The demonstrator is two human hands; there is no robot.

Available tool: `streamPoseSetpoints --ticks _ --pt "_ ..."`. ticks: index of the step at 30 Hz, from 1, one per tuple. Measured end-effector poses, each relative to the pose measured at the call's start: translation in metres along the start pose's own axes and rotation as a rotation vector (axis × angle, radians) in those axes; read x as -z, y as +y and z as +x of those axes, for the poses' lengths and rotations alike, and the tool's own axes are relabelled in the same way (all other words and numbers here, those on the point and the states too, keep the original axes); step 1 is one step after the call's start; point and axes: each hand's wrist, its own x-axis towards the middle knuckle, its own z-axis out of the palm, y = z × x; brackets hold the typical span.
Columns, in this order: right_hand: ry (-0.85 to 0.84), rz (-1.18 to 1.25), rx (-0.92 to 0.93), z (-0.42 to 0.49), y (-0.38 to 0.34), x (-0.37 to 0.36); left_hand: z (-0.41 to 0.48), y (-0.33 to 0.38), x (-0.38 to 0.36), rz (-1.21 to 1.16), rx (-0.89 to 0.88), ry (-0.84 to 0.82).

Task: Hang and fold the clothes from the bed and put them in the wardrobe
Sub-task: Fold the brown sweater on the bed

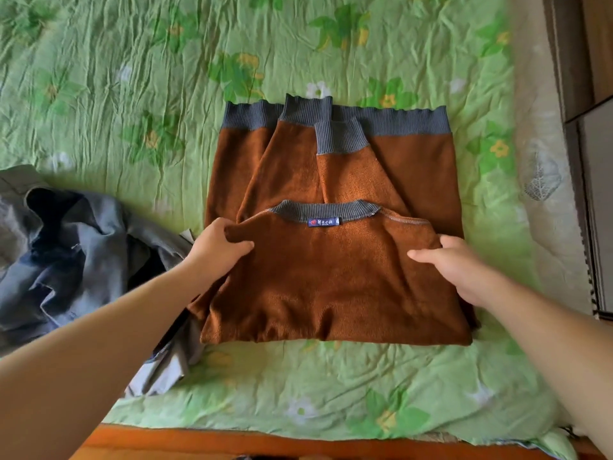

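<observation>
**Folding the brown sweater in half on the bed**

To my left a heap of grey-blue clothes point(66, 247) lies crumpled on the bed point(132, 94). It sits just clear of the space I am folding in, so nothing gets caught up in it, and it looks to be waiting its turn.

My left hand point(215, 247) pinches the left shoulder corner of the brown sweater point(331, 277), thumb on top and fingers curled under the fold. The sweater lies flat in the middle of the bed. Both sleeves point(298, 161) are already laid inward over the body, their grey cuffs up near the grey hem band point(414, 122), which keeps the package narrow. The collar half is doubled over, with the blue label point(323, 222) facing up.

My right hand point(464, 267) grips the matching right shoulder corner, fingers wrapped round the edge. Holding both corners level should keep the fold square. I judge that the next move carries this edge further toward the hem.

At the far right stands dark furniture point(587, 94). I cannot tell whether it is the wardrobe.
</observation>
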Motion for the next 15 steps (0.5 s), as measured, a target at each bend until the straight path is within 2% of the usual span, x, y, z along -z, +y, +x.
streamPoseSetpoints --ticks 3,6,8,11,13,15 --pt "-0.089 -0.017 -0.043 0.005 0.0 0.001 0.0 0.006 0.0 0.106 -0.088 -0.095" --pt "-0.068 0.002 -0.055 0.004 0.004 0.002 -0.005 0.001 -0.002 0.318 -0.321 -0.025" --pt "-0.065 0.034 -0.059 0.002 0.004 0.003 -0.005 -0.004 -0.001 0.336 -0.404 -0.02" --pt "-0.084 0.016 -0.082 -0.002 0.005 0.007 -0.001 -0.011 0.008 0.156 -0.194 -0.098" --pt "-0.109 -0.003 -0.108 -0.004 0.006 0.009 0.0 -0.013 0.014 -0.07 -0.018 -0.209" --pt "-0.128 0.002 -0.128 -0.003 0.006 0.01 0.001 -0.011 0.016 -0.186 0.064 -0.324"
